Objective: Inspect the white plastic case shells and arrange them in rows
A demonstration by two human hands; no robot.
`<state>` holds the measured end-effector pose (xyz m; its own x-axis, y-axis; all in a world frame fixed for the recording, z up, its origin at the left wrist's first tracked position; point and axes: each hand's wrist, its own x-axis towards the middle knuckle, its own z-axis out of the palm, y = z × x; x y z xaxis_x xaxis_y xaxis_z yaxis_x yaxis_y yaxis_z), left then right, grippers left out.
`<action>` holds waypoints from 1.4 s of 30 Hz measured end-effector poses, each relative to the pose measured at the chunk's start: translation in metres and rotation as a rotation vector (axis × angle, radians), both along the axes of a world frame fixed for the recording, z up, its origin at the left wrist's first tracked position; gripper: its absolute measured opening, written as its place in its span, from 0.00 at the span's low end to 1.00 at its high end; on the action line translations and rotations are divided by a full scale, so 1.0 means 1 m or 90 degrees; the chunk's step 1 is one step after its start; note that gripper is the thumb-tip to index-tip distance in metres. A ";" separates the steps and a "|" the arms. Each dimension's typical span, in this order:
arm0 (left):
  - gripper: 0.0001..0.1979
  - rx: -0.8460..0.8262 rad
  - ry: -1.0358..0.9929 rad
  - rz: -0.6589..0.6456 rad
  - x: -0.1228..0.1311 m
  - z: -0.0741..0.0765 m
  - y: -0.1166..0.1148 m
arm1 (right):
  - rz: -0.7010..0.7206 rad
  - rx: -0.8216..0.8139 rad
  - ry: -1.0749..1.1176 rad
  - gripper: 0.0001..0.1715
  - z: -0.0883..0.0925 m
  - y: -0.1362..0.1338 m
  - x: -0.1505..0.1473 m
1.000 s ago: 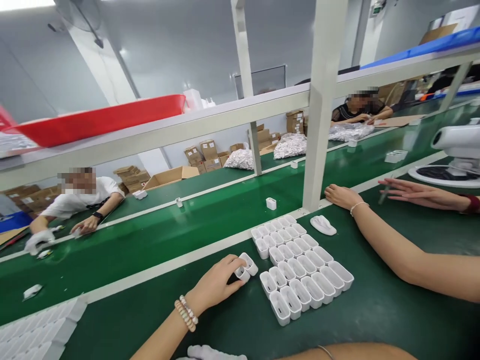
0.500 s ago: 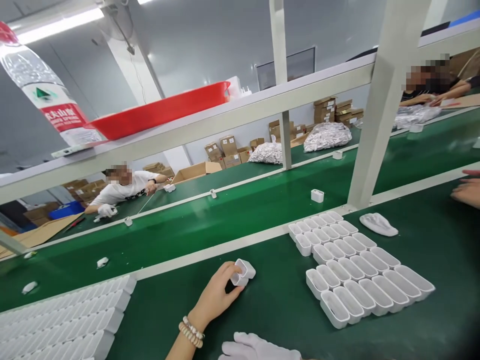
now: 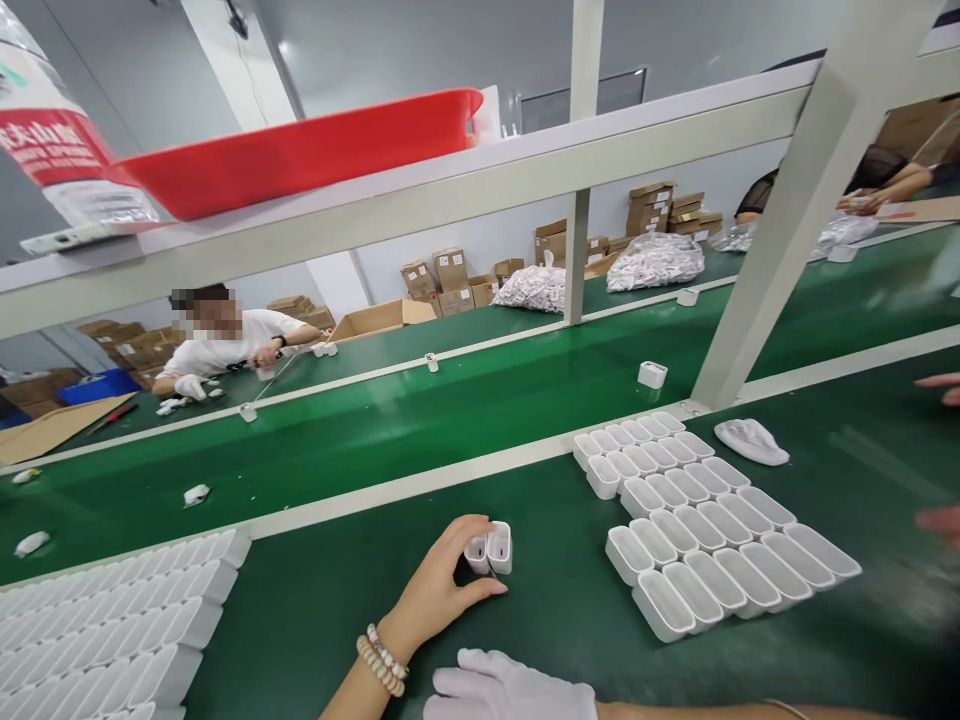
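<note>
My left hand (image 3: 442, 580), bare with two bead bracelets, curls round two small white plastic cups (image 3: 499, 548). The cups stand upright side by side on the green table, openings up; the thumb is at their near side and the fingers at their far side. In a white glove, my right hand (image 3: 510, 688) rests in front of me, fingers stretched to the left, holding nothing. Rows of similar open white cups (image 3: 739, 570) stand to the right. Tightly packed rows of white plastic pieces (image 3: 142, 610) fill the lower left.
Beyond a pale rail runs a green conveyor belt (image 3: 390, 420) carrying a white cup (image 3: 652, 375) and small pieces. A white glove (image 3: 751, 442) lies behind the right rows. A shelf with a red tray (image 3: 307, 150) crosses above. Another person's hand (image 3: 941, 385) shows at the right edge.
The two cups, tilted in my left hand before, now stand upright on the table with that hand round them. The gloved right hand has shifted slightly left. The view has moved a little.
</note>
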<state>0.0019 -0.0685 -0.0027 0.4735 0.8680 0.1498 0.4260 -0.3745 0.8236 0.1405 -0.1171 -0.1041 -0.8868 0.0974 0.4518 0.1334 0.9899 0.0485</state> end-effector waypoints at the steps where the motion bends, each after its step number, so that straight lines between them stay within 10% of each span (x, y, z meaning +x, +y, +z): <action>1: 0.28 -0.006 -0.009 0.000 0.000 0.001 0.000 | 0.002 -0.002 -0.003 0.11 0.001 0.001 0.000; 8: 0.44 -0.065 -0.082 -0.006 -0.001 0.000 0.001 | 0.015 -0.005 0.004 0.15 0.010 -0.001 0.002; 35: 0.33 0.052 -0.022 0.086 0.002 0.000 0.003 | 0.022 -0.013 -0.015 0.18 0.050 -0.007 0.011; 42: 0.18 0.174 -0.100 0.245 -0.007 -0.003 0.007 | 0.019 -0.013 -0.021 0.17 0.044 -0.006 0.009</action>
